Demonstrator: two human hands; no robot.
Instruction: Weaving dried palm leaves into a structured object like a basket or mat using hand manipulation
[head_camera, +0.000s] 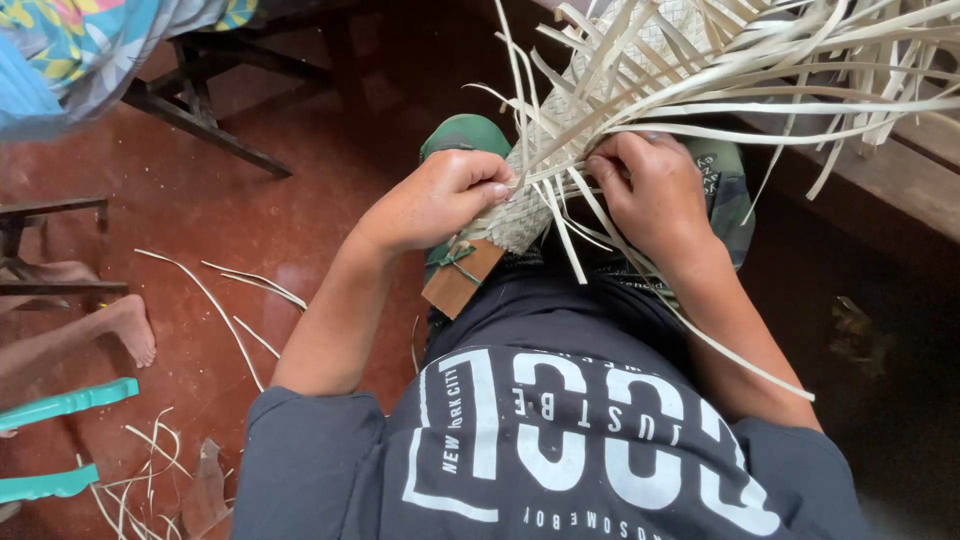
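Now both hands work the woven mat (560, 190) lying across the lap: the left hand (440, 195) has its grip clenched on the mat's woven edge, and the right hand (650, 185), just beside, pinches loose pale strips (700, 90) fanning above the mat.

Woven mat (600, 110) cut off by top edge; loose strips (800, 80) run out past top and right edges. Fingertips of left hand (440, 195) and right hand (650, 185) tucked among strips, grip not resolvable. Lower end of brown wooden piece (460, 285) hidden behind dark shirt (540, 440). Bare foot (125, 330) at left (another person's) cropped at frame edge.
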